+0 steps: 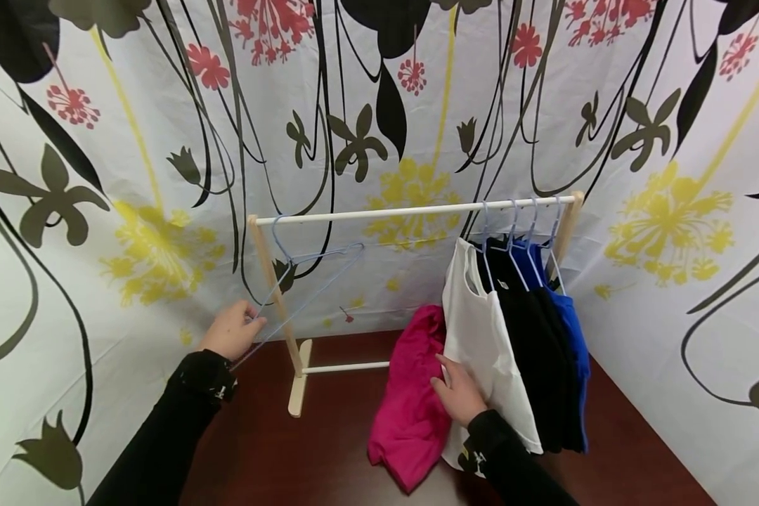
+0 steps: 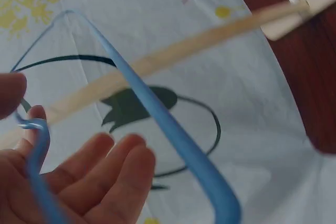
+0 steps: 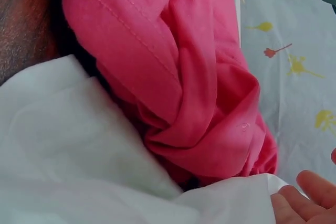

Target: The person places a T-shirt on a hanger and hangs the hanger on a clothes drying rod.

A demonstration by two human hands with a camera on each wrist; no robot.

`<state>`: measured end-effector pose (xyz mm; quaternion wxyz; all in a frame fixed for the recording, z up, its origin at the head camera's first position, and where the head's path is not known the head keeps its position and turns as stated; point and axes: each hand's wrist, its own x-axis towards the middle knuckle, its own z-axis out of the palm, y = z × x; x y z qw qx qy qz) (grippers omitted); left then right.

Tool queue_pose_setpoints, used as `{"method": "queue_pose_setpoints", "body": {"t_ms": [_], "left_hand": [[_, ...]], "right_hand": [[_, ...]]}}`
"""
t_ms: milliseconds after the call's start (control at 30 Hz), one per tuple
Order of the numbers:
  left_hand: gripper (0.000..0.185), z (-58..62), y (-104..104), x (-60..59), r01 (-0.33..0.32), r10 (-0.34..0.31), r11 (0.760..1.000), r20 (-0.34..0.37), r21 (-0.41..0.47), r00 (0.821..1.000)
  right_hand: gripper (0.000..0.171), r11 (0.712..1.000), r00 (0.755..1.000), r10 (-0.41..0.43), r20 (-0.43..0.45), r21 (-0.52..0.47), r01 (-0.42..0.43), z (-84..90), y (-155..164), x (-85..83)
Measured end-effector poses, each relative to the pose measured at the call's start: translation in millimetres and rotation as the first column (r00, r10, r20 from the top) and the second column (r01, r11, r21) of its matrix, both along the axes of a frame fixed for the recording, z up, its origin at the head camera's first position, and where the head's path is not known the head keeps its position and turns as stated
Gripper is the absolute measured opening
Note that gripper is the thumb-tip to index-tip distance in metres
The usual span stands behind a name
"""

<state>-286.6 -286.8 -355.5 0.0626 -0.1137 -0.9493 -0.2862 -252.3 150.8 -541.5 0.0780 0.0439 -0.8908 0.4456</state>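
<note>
My left hand (image 1: 230,330) holds a light blue hanger (image 2: 152,100) by one end, thumb and index finger at its wire. The hanger has no garment on it, and its hook meets the left end of the white rail (image 1: 379,213). My right hand (image 1: 460,395) lies against a white sleeveless top (image 1: 477,327), fingers loosely extended near a bunched pink garment (image 1: 411,407). In the right wrist view only some fingertips (image 3: 315,187) show, beside the white cloth. The pink garment lies on the dark red-brown table, left of the white top.
Black garments (image 1: 531,337) and a blue garment (image 1: 572,330) hang on blue hangers at the rail's right end. The small rack has wooden side posts (image 1: 278,302) and a wooden foot (image 1: 300,383). A floral curtain (image 1: 329,140) surrounds the dark table (image 1: 278,450).
</note>
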Motion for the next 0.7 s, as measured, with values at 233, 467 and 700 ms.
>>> {"method": "queue_pose_setpoints", "body": {"t_ms": [233,467,700], "left_hand": [[0.022,-5.9,10.9,-7.5,0.099,-0.126,0.981,0.157,0.166,0.98],[0.032,-9.4,20.2,-9.1,0.069,-0.213,0.911,0.318,0.407,0.924],[0.028,-4.1,28.4,-0.9,0.029,-0.077,0.959,0.161,0.281,0.984]], "right_hand": [[0.053,1.0,1.0,0.005,-0.02,-0.018,-0.005,2.4,-1.0,2.5],[0.051,0.999,1.0,0.005,-0.029,-0.039,-0.006,3.5,-2.2,4.0],[0.05,0.999,1.0,0.003,-0.025,-0.04,-0.004,3.5,-1.6,3.6]]}}
